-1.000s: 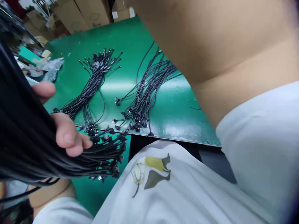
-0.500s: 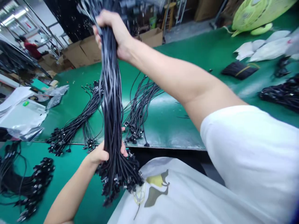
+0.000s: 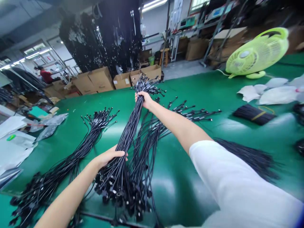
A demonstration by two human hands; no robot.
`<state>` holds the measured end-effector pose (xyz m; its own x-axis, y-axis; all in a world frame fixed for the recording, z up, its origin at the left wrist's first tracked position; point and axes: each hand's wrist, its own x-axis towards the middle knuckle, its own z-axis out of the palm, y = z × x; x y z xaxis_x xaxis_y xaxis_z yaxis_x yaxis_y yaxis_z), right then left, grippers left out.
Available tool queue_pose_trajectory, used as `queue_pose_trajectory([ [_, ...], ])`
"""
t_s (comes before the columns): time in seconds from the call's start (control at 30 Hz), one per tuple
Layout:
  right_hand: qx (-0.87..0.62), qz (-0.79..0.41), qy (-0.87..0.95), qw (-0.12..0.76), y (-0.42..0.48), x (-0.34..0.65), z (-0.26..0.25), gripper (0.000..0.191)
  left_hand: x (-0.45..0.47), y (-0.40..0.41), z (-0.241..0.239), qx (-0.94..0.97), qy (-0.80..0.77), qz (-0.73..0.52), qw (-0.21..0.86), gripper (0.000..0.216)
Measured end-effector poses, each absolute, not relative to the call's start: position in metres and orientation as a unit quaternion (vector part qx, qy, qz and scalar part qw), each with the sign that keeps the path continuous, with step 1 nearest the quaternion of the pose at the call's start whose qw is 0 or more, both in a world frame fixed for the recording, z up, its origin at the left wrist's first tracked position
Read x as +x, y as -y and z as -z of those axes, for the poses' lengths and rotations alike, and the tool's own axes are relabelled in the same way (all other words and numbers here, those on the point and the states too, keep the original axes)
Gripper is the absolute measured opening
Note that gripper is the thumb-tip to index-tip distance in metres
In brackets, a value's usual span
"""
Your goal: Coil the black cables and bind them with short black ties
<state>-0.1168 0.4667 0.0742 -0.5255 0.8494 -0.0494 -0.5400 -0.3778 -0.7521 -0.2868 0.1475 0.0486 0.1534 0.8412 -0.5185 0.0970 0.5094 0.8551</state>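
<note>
A thick bundle of black cables stretches between my two hands over the green table. My right hand grips it near the far end, where thin connector tips fan out. Lower down, my left hand is wrapped round the same bundle, just above its chunky black plugs. To the right, partly under my right forearm, lies a second cable bundle, its tips spread rightward. A third cable bundle lies slanted to the left, its plugs toward the near table edge.
A light green fan lies at the back right. In front of it are white bags and a tied bundle of black strands. Loose black strands lie by my right sleeve. Cardboard boxes stand behind the green table.
The held bundle has come down and away from my body, from upright in the air to slanting low over the table. Both hands have kept their grip, and the view has tilted up.
</note>
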Motion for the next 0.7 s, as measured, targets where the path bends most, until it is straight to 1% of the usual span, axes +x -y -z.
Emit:
queue_pose_trajectory([
  [0.1,-0.277,-0.775,0.381,0.422,-0.49,-0.119,-0.037,0.022,-0.286,-0.176,-0.024,0.503,-0.63,-0.281,0.52,0.073],
  [0.17,-0.318,-0.753,0.407,0.408,-0.495,-0.123,-0.014,0.032,-0.283,-0.186,-0.014,0.537,-0.664,-0.235,0.464,0.08],
  [0.23,-0.36,-0.726,0.436,0.391,-0.495,-0.128,0.0,0.036,-0.28,-0.189,-0.009,0.534,-0.688,-0.184,0.456,0.084],
  [0.37,-0.433,-0.65,0.511,0.358,-0.487,-0.118,0.002,0.033,-0.276,-0.19,-0.011,0.517,-0.676,-0.136,0.508,0.082],
  [0.43,-0.465,-0.593,0.559,0.345,-0.476,-0.09,0.0,0.034,-0.276,-0.189,-0.013,0.52,-0.672,-0.13,0.511,0.085],
  [0.5,-0.497,-0.519,0.611,0.332,-0.456,-0.045,0.005,0.037,-0.274,-0.186,-0.012,0.544,-0.673,-0.124,0.486,0.094],
  [0.53,-0.512,-0.477,0.635,0.326,-0.443,-0.018,0.009,0.042,-0.271,-0.183,-0.011,0.565,-0.671,-0.117,0.466,0.099],
  [0.63,-0.539,-0.367,0.697,0.298,-0.396,0.059,0.028,0.065,-0.248,-0.167,-0.012,0.649,-0.662,-0.076,0.366,0.112],
  [0.7,-0.542,-0.321,0.728,0.271,-0.37,0.09,0.046,0.073,-0.222,-0.155,-0.014,0.701,-0.654,-0.035,0.283,0.115],
])
